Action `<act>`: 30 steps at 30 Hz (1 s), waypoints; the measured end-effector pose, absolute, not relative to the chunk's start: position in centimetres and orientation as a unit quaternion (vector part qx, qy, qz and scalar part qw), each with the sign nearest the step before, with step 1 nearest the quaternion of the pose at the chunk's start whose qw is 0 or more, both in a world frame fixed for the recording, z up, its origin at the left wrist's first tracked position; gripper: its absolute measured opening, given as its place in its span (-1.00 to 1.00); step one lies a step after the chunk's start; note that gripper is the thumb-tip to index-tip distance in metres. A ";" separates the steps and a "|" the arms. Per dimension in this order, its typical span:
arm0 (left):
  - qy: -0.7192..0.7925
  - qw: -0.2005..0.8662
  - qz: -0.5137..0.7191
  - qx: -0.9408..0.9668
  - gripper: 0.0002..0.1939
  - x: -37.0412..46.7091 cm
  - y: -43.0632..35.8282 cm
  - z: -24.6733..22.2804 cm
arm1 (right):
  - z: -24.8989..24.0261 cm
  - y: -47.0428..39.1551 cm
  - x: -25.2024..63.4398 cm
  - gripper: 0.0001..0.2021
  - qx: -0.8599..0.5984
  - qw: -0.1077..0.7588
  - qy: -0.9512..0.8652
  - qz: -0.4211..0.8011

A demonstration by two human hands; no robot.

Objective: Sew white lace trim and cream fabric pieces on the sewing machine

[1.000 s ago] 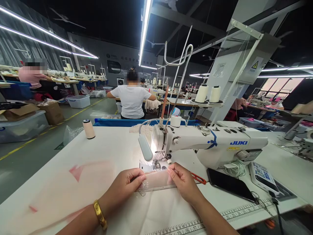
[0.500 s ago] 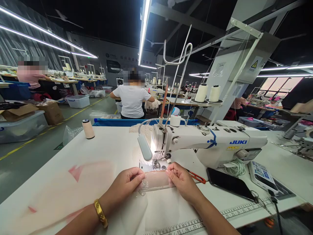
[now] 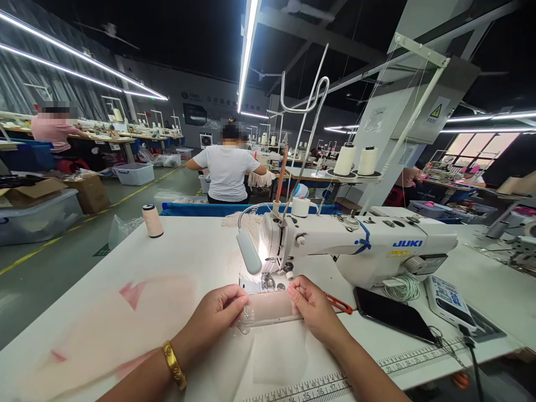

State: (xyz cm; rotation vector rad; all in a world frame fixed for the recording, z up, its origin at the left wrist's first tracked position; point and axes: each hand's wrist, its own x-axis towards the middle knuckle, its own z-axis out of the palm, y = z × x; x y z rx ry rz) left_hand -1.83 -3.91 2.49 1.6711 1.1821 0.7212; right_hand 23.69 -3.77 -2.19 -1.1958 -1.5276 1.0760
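Note:
A strip of sheer pale pink fabric [image 3: 270, 307] is stretched between my two hands, just in front of the needle area of a white sewing machine [image 3: 326, 240]. My left hand [image 3: 224, 307] pinches its left end, beside a bit of clear elastic or film [image 3: 245, 319]. The right end is pinched in my right hand [image 3: 309, 304], close to the red thread snips [image 3: 338, 303]. More sheer fabric [image 3: 159, 296] with darker pink folded spots lies spread over the table's left part. The machine's lamp shines on the presser foot [image 3: 268, 281].
A peach thread cone [image 3: 152, 221] stands at the back left. A black phone [image 3: 393, 314], a coiled cable [image 3: 402, 287] and a white device [image 3: 450, 301] lie at the right. Beyond the table a person in white [image 3: 229, 170] sits facing away.
My right hand has shifted very slightly to the right and up, still pinching the fabric. My left hand has hardly moved.

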 end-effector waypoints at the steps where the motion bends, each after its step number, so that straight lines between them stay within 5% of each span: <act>1: 0.481 0.467 0.296 0.680 -0.58 -1.8 -3.9 2.4 | -2.2 -3.8 23.7 -0.67 -0.483 0.445 -0.616 0.435; 13: 0.480 0.477 0.299 0.672 -0.55 -1.8 -3.9 2.4 | -0.3 -4.8 23.9 -0.86 -0.452 0.360 -0.667 0.470; 30: 0.467 0.496 0.264 0.682 -0.55 -2.0 -3.7 2.5 | -1.5 -3.9 24.2 -0.58 -0.452 0.446 -0.574 0.516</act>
